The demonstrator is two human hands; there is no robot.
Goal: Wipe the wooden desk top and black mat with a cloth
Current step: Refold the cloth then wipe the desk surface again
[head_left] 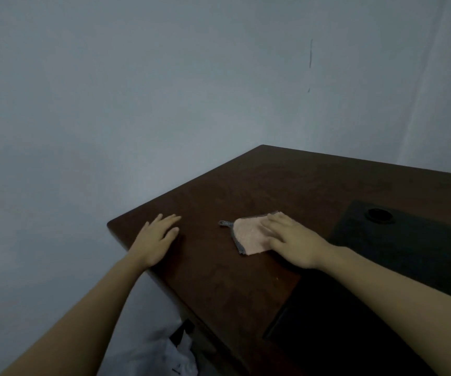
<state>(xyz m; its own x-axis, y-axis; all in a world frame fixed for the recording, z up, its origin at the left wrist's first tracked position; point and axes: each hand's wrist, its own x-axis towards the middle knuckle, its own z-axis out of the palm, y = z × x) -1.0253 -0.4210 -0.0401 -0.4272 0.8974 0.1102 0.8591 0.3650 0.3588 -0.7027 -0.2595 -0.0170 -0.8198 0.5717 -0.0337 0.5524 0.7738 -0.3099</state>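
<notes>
A dark brown wooden desk top (246, 185) fills the right half of the head view, its far corner against the wall. A pink cloth (248, 234) with a grey checked border lies flat on the wood. My right hand (292, 240) presses on the cloth's right part with straight fingers. Resting flat on the bare wood near the desk's left corner is my left hand (158, 238), fingers spread. A black mat (408, 248) covers the desk to the right of the cloth, and my right forearm crosses it.
A round black hole or grommet (379, 215) sits near the mat's far edge. A white plastic bag (175, 351) lies on the floor below the desk's left edge. Pale walls close in behind and to the left.
</notes>
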